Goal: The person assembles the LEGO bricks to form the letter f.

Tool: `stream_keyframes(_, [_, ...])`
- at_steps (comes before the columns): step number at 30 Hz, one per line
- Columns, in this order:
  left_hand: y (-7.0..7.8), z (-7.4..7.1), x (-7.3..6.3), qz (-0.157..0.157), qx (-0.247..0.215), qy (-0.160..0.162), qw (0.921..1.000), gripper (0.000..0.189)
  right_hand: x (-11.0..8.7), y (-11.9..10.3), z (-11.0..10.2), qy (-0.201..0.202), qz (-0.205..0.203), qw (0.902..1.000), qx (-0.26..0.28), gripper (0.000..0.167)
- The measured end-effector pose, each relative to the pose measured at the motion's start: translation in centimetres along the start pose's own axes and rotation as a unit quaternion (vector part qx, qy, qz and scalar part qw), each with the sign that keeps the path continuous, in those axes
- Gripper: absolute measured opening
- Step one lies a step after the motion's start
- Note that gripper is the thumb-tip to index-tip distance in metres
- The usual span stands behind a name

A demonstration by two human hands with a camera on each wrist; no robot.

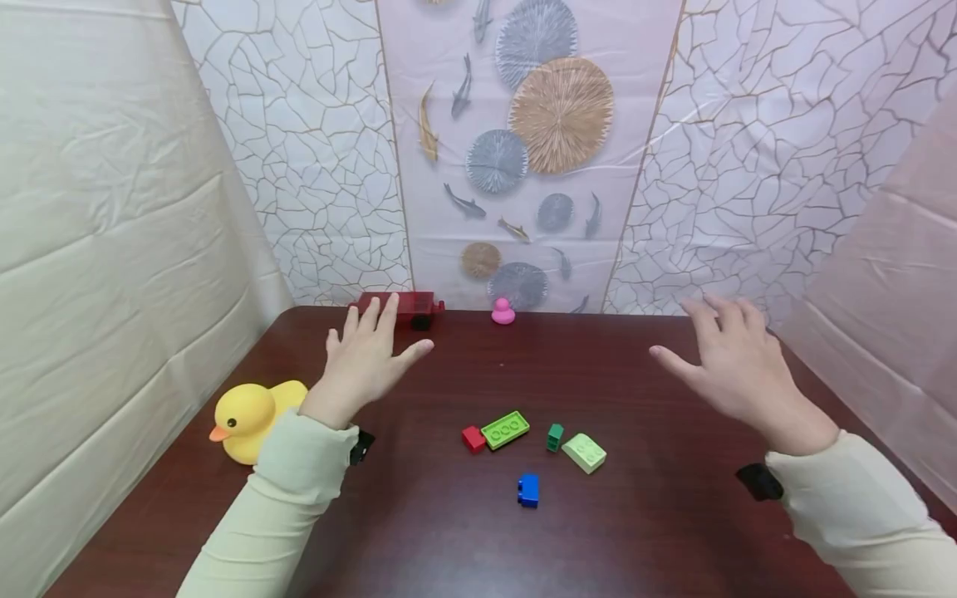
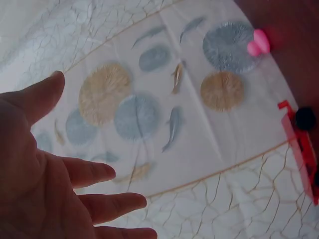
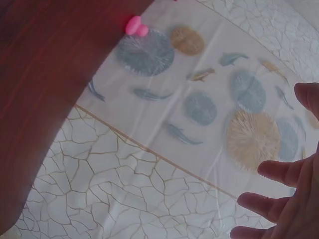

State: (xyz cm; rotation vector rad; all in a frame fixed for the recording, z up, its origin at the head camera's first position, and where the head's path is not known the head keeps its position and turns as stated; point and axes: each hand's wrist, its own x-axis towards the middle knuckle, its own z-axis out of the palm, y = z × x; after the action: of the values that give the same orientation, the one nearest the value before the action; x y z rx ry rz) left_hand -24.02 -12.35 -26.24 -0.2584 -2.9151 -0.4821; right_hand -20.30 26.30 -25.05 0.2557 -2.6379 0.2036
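Observation:
My left hand (image 1: 361, 361) is raised over the left part of the table with fingers spread, holding nothing. Below its wrist sits a yellow toy duck (image 1: 250, 419), partly hidden by the sleeve. On the right, my right hand (image 1: 736, 370) hovers with its fingers apart, also holding nothing. Between the hands lie toy bricks: a red brick (image 1: 473, 439) against a bright green brick (image 1: 505, 430), a small dark green brick (image 1: 555, 437) beside a pale green brick (image 1: 586, 453), and a blue brick (image 1: 528, 490) nearer me.
At the table's far edge stands a red toy wagon (image 1: 399, 306) with black wheels, partly behind the left fingers. A small pink duck (image 1: 503, 311) sits right of it. Patterned cloth (image 1: 516, 208) hangs behind the dark table (image 1: 419, 531), with plain cloth along both sides.

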Motion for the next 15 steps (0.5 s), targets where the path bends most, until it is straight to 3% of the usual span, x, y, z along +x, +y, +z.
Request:
stream_keyframes(9, [1.4,3.3,0.0,0.019,0.011,-0.024,0.9995,0.076,-0.6,-0.3,2.2,-0.034,-0.016,0.9992,-0.010,0.072])
stream_keyframes(15, [1.6,5.1,-0.1,0.008,0.002,-0.045,0.9990,0.057,-0.7,-1.3,4.3,-0.055,-0.047,0.9974,0.006,0.062])
